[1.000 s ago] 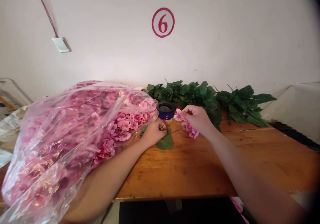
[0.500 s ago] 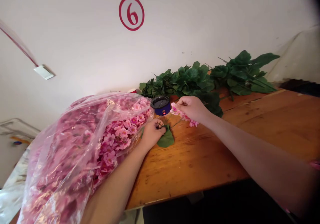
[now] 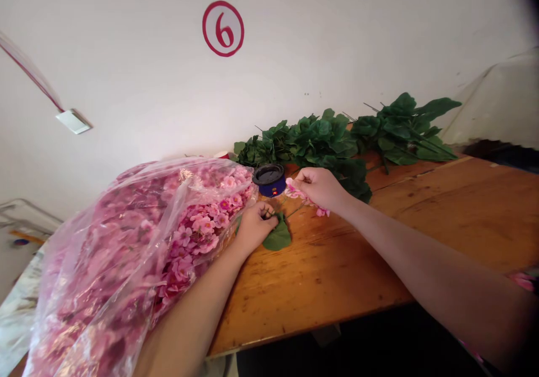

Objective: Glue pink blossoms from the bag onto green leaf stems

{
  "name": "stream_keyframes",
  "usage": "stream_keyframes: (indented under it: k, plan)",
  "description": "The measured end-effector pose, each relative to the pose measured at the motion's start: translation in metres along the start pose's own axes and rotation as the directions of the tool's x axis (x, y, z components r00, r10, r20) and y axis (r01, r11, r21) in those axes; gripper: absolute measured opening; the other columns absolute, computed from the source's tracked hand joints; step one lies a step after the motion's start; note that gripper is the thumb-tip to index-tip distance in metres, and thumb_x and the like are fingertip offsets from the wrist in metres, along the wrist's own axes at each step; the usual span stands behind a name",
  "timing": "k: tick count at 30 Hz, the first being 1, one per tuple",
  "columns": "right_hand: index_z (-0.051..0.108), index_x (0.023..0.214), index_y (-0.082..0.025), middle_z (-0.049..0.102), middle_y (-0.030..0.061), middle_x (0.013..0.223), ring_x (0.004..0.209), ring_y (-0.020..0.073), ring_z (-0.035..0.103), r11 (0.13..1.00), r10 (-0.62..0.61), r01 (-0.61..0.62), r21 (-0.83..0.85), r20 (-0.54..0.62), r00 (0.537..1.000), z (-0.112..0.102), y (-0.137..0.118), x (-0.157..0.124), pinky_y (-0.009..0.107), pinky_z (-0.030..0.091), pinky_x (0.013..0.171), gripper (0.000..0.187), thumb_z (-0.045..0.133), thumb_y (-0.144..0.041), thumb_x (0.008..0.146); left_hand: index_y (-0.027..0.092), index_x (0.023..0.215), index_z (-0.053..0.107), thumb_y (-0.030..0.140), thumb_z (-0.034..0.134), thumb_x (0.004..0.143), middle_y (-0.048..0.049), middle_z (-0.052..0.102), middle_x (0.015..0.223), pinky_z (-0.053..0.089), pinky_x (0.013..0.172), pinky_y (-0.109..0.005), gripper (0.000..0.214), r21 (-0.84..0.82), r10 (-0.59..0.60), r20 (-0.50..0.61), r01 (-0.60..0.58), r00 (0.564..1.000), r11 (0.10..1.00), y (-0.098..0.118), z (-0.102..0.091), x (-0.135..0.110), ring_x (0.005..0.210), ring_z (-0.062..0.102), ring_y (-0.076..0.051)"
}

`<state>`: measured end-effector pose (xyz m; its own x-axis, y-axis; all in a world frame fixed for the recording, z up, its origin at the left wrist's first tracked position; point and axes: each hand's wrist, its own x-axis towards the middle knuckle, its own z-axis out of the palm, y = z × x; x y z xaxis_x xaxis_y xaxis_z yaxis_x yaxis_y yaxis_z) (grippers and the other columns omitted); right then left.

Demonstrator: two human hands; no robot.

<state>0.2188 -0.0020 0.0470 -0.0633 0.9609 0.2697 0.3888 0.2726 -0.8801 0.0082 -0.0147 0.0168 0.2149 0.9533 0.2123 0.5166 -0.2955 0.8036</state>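
Note:
My left hand (image 3: 255,228) is closed around the thin dark stem of an artificial green leaf (image 3: 278,237), and the leaf lies flat on the table under the fingers. My right hand (image 3: 320,189) pinches a sprig of pink artificial blossoms (image 3: 297,191), with a few flowers showing beyond the fingers. A thin stem runs from that sprig down toward my left hand. Just beyond both hands stands a small blue pot with a black lid (image 3: 269,179). A clear plastic bag packed with pink artificial blossoms (image 3: 126,253) lies against my left forearm.
A wooden table (image 3: 328,276) with a worn orange top runs under my arms, its front edge dropping to a dark area. Bunches of artificial green leaves (image 3: 324,141) lie along the white wall (image 3: 126,74), which bears a red circled 6 (image 3: 223,28).
The whole view has tilted and swung, with the wall's 6 shifting left since a second ago. Both hands keep the same hold, and they stay close together over the table.

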Motion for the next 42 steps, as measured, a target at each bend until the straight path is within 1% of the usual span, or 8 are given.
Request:
stream_keyframes:
  k: [14,16,19,21,23,26,30,42]
  plan:
    - [0.053,0.069,-0.020,0.053,-0.0004,0.053,0.037,0.0097,0.043,0.999,0.049,-0.049,-0.004,0.095,0.994,0.003,0.004,0.000,0.023,0.034,0.035,0.036,0.054,-0.053,0.085,0.016,0.071,0.052,0.020,0.060,0.067,0.0052,0.044,0.063,0.030,0.054,-0.021,0.010,0.040,0.042,0.036,-0.044,0.998,0.998,0.000,-0.001,-0.001,0.058,0.041,-0.008]
    - [0.055,0.072,-0.019,0.059,0.0022,0.060,0.044,0.0113,0.049,0.998,-0.018,0.022,-0.065,0.063,0.998,0.003,0.003,0.000,0.026,0.042,0.043,0.028,0.054,-0.043,0.087,0.016,0.072,0.052,0.022,0.061,0.068,0.0051,0.045,0.064,0.031,0.054,-0.021,0.012,0.013,0.042,0.050,-0.043,0.998,0.999,-0.002,-0.001,-0.001,0.058,0.042,-0.008]
    - [0.063,0.084,-0.019,0.065,0.0080,0.090,0.077,0.0182,0.062,0.944,-0.270,0.265,-0.194,0.001,0.963,0.004,0.003,0.003,0.032,0.051,0.071,0.008,0.057,-0.025,0.083,0.016,0.073,0.052,0.028,0.064,0.071,0.0052,0.046,0.062,0.032,0.053,-0.020,0.018,-0.029,0.035,0.067,-0.033,0.997,0.999,-0.002,-0.001,0.000,0.056,0.043,-0.008]
    - [0.066,0.097,-0.020,0.064,0.0086,0.105,0.099,0.0218,0.058,0.858,-0.436,0.441,-0.263,0.081,0.896,0.004,0.006,0.004,0.036,0.047,0.087,0.019,0.058,-0.018,0.079,0.016,0.073,0.051,0.033,0.066,0.074,0.0050,0.048,0.060,0.032,0.051,-0.020,0.022,-0.039,0.021,0.080,-0.018,0.997,0.999,-0.002,-0.001,-0.001,0.054,0.044,-0.008]
    - [0.067,0.103,-0.021,0.063,0.0084,0.107,0.105,0.0234,0.055,0.789,-0.494,0.549,-0.277,0.244,0.834,0.004,0.008,0.006,0.036,0.044,0.092,0.026,0.061,-0.019,0.078,0.016,0.073,0.051,0.038,0.065,0.076,0.0042,0.051,0.057,0.033,0.050,-0.020,0.026,-0.057,0.006,0.099,-0.001,0.995,0.998,-0.003,-0.001,-0.001,0.051,0.046,-0.008]
    - [0.069,0.094,-0.019,0.063,0.0086,0.100,0.094,0.0224,0.057,0.775,-0.444,0.566,-0.281,0.396,0.804,0.001,0.012,0.006,0.034,0.046,0.084,0.017,0.061,-0.022,0.079,0.016,0.074,0.052,0.042,0.064,0.079,0.0029,0.054,0.057,0.034,0.050,-0.020,0.029,-0.078,0.006,0.122,0.004,0.993,0.997,-0.004,-0.001,-0.001,0.051,0.049,-0.009]
    - [0.067,0.078,-0.018,0.062,0.0052,0.086,0.078,0.0174,0.058,0.807,-0.399,0.530,-0.259,0.423,0.814,0.000,0.015,0.009,0.030,0.044,0.073,0.016,0.052,-0.016,0.083,0.016,0.073,0.053,0.044,0.063,0.080,0.0024,0.055,0.059,0.034,0.050,-0.020,0.030,-0.030,0.027,0.135,-0.023,0.990,0.999,-0.007,-0.001,-0.001,0.051,0.049,-0.009]
    - [0.057,0.058,-0.017,0.059,0.0017,0.068,0.069,0.0144,0.054,0.841,-0.413,0.530,-0.112,0.499,0.761,0.011,0.030,0.020,0.026,0.038,0.064,0.019,0.049,-0.005,0.070,0.015,0.072,0.054,0.038,0.060,0.083,0.0031,0.052,0.060,0.032,0.053,-0.020,0.025,0.067,0.068,0.236,-0.086,0.969,0.994,-0.006,-0.004,-0.002,0.056,0.046,-0.009]
